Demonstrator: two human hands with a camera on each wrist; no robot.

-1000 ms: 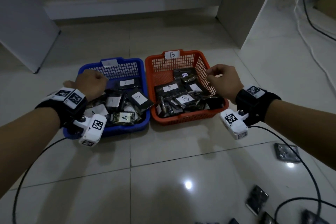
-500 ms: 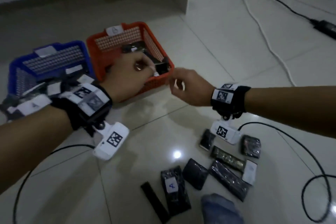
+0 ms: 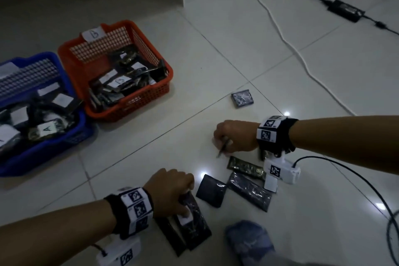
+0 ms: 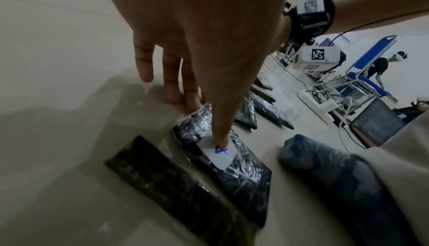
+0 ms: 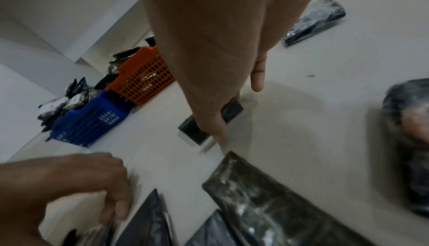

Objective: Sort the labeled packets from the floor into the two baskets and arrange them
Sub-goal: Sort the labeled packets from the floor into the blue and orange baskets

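My left hand (image 3: pixel 185 201) is down on a long dark packet with a white label marked A (image 4: pixel 223 153). Its thumb presses on the label and its fingers (image 4: pixel 171 92) curl at the packet's far end. My right hand (image 3: pixel 224 147) pinches a small dark packet (image 5: pixel 197 132) that is tipped up on one edge on the floor. The blue basket (image 3: pixel 43 151) and the orange basket tagged B (image 3: pixel 133 101) stand at the left, both holding several labeled packets. Several more packets lie between my hands, among them a square dark one (image 3: pixel 211 190).
A thin dark packet (image 3: pixel 170 235) lies beside the A packet, and a greenish one (image 3: pixel 245 166) and a long black one (image 3: pixel 250 194) lie under my right wrist. One packet (image 3: pixel 242 98) lies apart near the orange basket. My knee (image 3: pixel 248 242) is at the bottom; a white cable (image 3: pixel 280 32) and a black adapter (image 3: pixel 345 9) are at the far right.
Both hands have left the baskets and come down to the packets on the floor. The left now holds the A packet, and the right has picked up a small packet's edge.
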